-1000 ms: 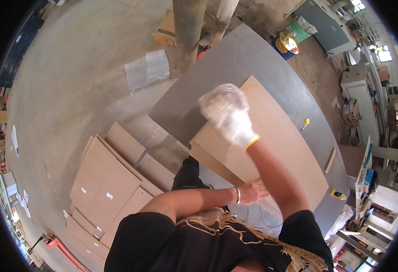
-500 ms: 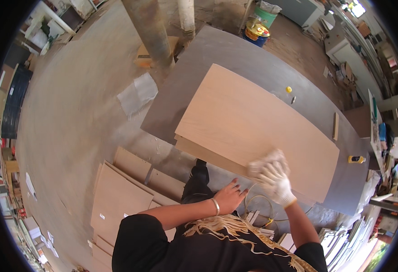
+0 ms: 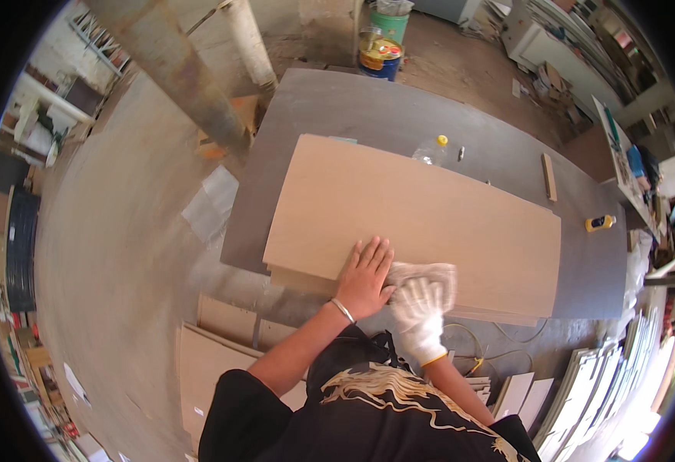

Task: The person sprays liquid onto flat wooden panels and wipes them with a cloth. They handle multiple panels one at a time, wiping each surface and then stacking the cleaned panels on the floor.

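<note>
**Two hands at the near edge of the board**

Head view: The person is leaning over a big pale board (image 3: 422, 219) that is lying flat on a grey table (image 3: 368, 104), stacked on at least one similar panel underneath. The bare left hand (image 3: 364, 277) is pressing down flat near the board's front edge, fingers spread wide, holding nothing. Just beside it, touching it, the gloved right hand (image 3: 418, 308) is bearing down on a white cloth (image 3: 426, 276) bunched against the surface; whether its fingers are curling around the cloth or only lying on it, I cannot tell.

Both hands are working right at the near edge, so I'd judge the cloth could slide off the lip, or the top board could shift on the one beneath if the push runs sideways.

Further back, a clear bottle with a yellow cap (image 3: 432, 150) is lying at the board's far edge, and it could get knocked by a long reach. A small yellow object (image 3: 599, 223) and a wooden strip (image 3: 549, 177) are sitting on the table to the right, well apart. Loose panels (image 3: 222, 354) are leaning by the person's legs, crowding the floor.
</note>
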Action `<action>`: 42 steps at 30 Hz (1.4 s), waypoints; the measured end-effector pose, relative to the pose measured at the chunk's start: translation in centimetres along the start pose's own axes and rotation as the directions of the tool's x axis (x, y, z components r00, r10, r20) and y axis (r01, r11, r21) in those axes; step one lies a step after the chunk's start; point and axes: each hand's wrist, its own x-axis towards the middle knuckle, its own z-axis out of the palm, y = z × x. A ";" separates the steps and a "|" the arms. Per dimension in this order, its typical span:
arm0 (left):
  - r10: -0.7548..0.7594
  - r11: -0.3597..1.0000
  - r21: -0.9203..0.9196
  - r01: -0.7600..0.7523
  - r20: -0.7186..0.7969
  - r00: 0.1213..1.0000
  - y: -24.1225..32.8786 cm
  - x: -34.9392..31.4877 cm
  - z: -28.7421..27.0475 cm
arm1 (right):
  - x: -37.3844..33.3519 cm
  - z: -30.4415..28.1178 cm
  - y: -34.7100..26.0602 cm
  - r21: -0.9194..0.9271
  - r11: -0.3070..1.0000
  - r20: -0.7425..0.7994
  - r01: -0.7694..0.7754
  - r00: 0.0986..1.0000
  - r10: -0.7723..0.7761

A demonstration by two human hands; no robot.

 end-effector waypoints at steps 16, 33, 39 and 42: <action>0.191 0.941 0.260 -0.217 0.120 0.974 4.8 3.9 5.0 | -12.9 -10.7 29.2 0.730 0.290 -0.074 -0.619 0.351 0.933; 0.033 0.887 0.455 0.082 -0.240 0.970 20.1 -6.5 15.6 | -16.5 -9.4 46.3 0.650 0.708 -0.203 -0.276 0.835 0.512; -0.159 0.841 0.427 0.333 -0.394 0.905 24.3 -6.6 18.0 | -11.8 -8.9 50.0 0.851 -0.350 -0.221 0.392 0.871 0.438; -0.174 0.818 0.426 0.387 -0.458 0.872 26.5 -6.8 15.2 | -6.4 -13.0 43.8 0.843 0.515 -0.392 0.155 0.833 0.390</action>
